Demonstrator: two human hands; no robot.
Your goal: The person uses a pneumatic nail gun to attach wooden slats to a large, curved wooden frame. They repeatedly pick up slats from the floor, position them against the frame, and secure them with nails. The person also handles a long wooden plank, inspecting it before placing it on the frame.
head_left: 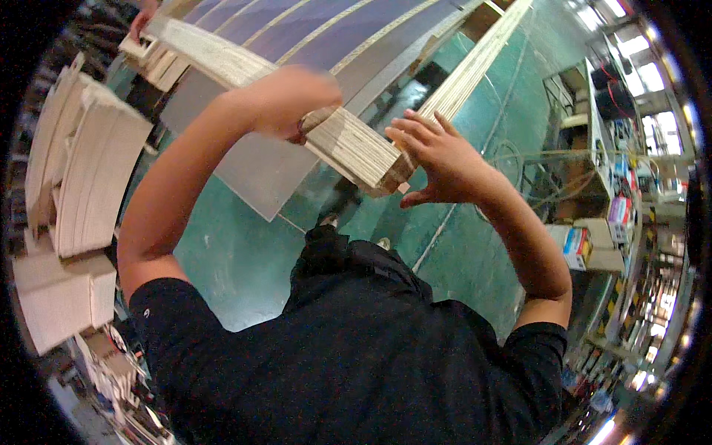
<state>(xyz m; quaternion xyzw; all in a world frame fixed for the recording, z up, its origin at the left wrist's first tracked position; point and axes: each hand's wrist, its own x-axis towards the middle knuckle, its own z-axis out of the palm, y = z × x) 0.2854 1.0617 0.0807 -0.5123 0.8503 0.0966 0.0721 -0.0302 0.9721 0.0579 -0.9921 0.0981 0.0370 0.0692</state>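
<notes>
A bundle of long pale wooden strips [352, 144] runs from the upper left to a squared end in front of me. Brown, shiny tape-like material [398, 174] shows around that end. Over the bundle is my left hand [300, 100], curled and smeared by motion; a brown edge shows beneath it, and whatever its fingers hold is hidden. My right hand [449, 163] is at the bundle's end with fingers spread and thumb apart, its fingertips at or against the corner. Beyond it, more long strips [475, 67] stretch away to the upper right.
A large dark panel with pale battens [297, 30] lies ahead. Another person's hand [141, 22] is at the far left, by small wood blocks [159, 63]. Stacked pale boards [96, 163] stand left. A workbench [593, 148] and boxes [577, 248] are on the right, above green floor [245, 259].
</notes>
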